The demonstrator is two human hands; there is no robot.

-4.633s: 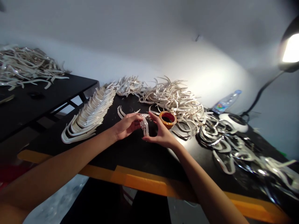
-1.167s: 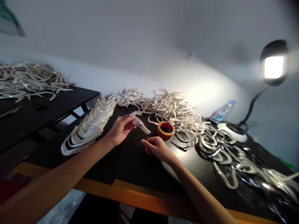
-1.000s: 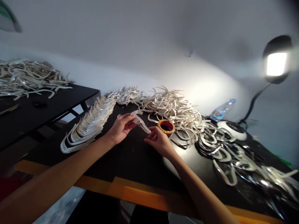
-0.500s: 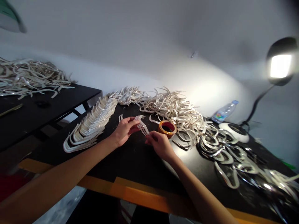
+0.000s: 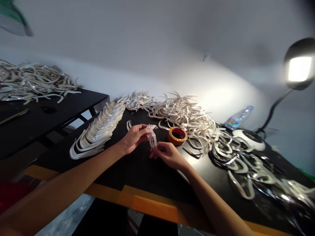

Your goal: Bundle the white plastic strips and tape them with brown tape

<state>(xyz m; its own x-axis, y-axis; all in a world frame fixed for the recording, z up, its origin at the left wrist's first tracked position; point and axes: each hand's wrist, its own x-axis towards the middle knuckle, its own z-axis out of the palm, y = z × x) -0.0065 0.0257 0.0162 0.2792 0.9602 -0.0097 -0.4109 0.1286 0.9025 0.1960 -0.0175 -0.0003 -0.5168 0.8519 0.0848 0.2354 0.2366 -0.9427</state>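
Between my hands is a small bundle of curved whitish strips (image 5: 152, 137) with shiny edges. My left hand (image 5: 134, 137) pinches its upper end between thumb and fingers. At the lower end, the fingers of my right hand (image 5: 166, 153) are closed on the same bundle. A roll of brown tape (image 5: 177, 135) lies just beyond my right hand. To the left, a long row of nested curved strips (image 5: 98, 129) runs back along the black table (image 5: 137, 177). A few loose strips (image 5: 129, 125) lie behind my left hand.
A tangled heap of strips (image 5: 182, 111) lies at the back, with looped, shiny strips (image 5: 236, 157) at right. A plastic bottle (image 5: 239, 118) leans near the lit lamp (image 5: 299, 68). Orange tape (image 5: 152, 206) lines the front edge. Another table (image 5: 81, 101) at left bears more strips (image 5: 31, 80).
The bundle has turned from slanting to more upright. My right hand has shifted slightly down and its fingers have moved along the bundle's lower end. The view has swung slightly left.
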